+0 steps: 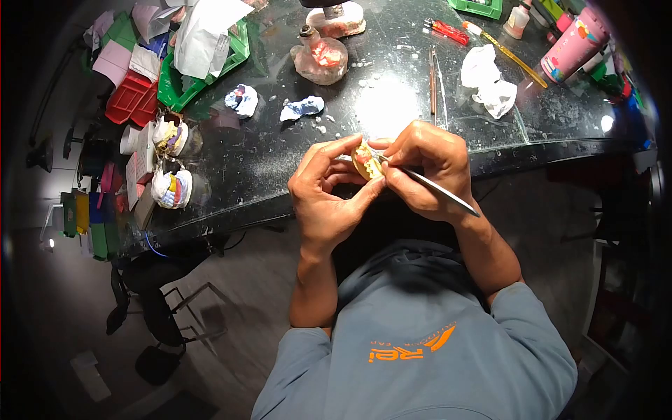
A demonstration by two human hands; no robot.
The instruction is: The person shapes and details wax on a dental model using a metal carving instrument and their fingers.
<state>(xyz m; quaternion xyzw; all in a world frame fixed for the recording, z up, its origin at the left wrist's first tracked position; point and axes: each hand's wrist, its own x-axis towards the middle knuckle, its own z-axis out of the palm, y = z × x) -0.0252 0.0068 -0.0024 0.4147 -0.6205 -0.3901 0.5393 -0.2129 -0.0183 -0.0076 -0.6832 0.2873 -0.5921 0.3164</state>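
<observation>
My left hand (323, 199) is closed around a small yellowish dental model (365, 166) with a reddish patch, held between thumb and fingers over the bench's front edge. A row of tooth shapes shows on its right side. In my right hand (434, 168) is a slim metal carving tool (451, 196), gripped like a pen. Its shank slants down to the right, and its working end meets or nearly meets the model; my fingers partly hide the contact. The fingertips of both hands are close together around the model.
On the dark bench (273, 150) stand a glass jar (320, 61) and two dental casts (172, 187) at left. Lumps of bluish putty (302, 108), thin tools (432, 84), crumpled tissue (490, 82) and a pink bottle (574, 45) lie beyond my hands. Green (241, 52) and red trays (133, 98) sit upper left.
</observation>
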